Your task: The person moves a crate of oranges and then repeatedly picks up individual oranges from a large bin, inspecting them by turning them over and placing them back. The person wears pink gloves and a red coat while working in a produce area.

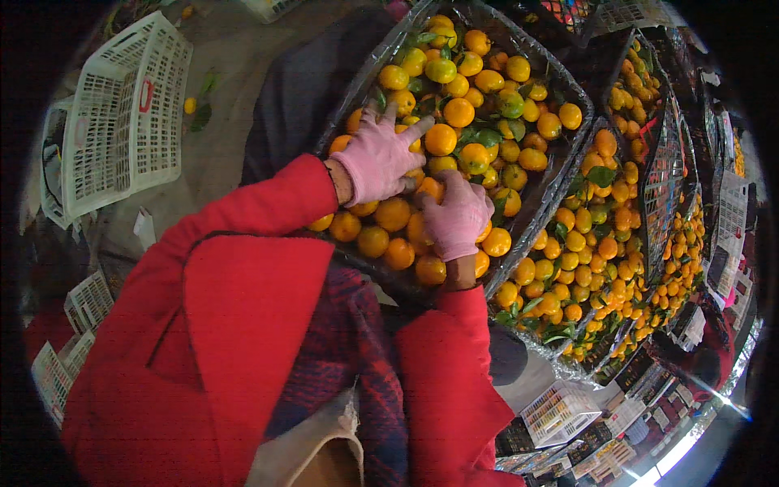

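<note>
Both of my hands wear pink knit gloves and lie over mandarins in a plastic-lined bin. My left hand is spread, palm down, with its fingers apart across the fruit near the left wall of the bin. My right hand is to its lower right, fingers curled down beside an orange mandarin. Its palm side is hidden, so any grip there is unclear. A larger mandarin lies just right of my left fingertips. Several yellow-green mandarins with leaves fill the far part.
More mandarins fill lined sections to the right, with a dark mesh crate standing among them. A white plastic crate stands on the floor at left. Another white crate is at lower right.
</note>
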Demonstrator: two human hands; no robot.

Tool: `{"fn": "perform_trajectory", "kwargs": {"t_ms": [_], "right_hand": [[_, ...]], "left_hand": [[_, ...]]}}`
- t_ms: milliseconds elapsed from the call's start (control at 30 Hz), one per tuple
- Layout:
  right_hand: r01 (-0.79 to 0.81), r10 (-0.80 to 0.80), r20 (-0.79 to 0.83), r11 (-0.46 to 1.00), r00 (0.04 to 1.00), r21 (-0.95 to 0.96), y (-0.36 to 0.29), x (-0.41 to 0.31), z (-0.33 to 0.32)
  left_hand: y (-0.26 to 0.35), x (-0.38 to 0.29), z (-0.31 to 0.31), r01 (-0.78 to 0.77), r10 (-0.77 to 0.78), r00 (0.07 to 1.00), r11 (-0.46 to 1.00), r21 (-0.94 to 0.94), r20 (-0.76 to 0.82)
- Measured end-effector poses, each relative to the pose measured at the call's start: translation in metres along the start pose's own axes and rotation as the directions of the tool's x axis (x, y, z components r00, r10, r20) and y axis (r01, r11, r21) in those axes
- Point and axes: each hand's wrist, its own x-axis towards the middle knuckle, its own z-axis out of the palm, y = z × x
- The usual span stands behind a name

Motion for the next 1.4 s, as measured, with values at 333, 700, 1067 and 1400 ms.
{"fn": "perform_trajectory", "kwargs": {"t_ms": [333, 700, 1067, 1400], "right_hand": [[-0.009, 0.000, 0.047, 0.980, 0.999, 0.198, 0.011, 0.000, -0.004], [0.109, -0.107, -0.019, 0.981, 0.994, 0.163, 0.019, 0.023, -0.022], [0.102, -0.133, 0.155, 0.976, 0.979, 0.191, 0.015, 0.036, -0.006], [-0.024, -0.180, 0.372, 0.876, 0.911, 0.481, 0.028, 0.055, -0.015]], "left_hand": [[-0.004, 0.002, 0.005, 0.002, 0.012, 0.994, 0.992, -0.128, 0.104], [-0.008, -0.003, 0.013, -0.042, 0.044, 0.999, 0.967, -0.250, 0.004], [-0.008, -0.003, 0.015, -0.041, 0.040, 0.999, 0.975, -0.219, -0.011], [-0.005, -0.004, 0.020, -0.039, 0.031, 0.998, 0.986, -0.163, -0.055]]}}
